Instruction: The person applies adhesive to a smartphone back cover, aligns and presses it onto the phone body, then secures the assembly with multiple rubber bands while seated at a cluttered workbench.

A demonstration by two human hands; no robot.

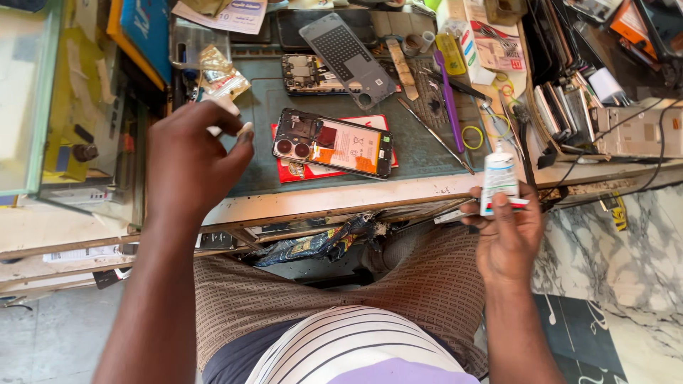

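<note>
At left of centre, the left hand point(192, 160) hovers over the surface point(420, 153), fingers pinched together on a small white piece point(226, 107). Just right of it, mid-frame, an opened phone point(333, 144) lies face down on a red card point(299, 171), its battery showing. At lower right, the right hand point(506, 231) is clamped on a white glue tube point(498, 178), held upright at the surface's near edge.
</note>
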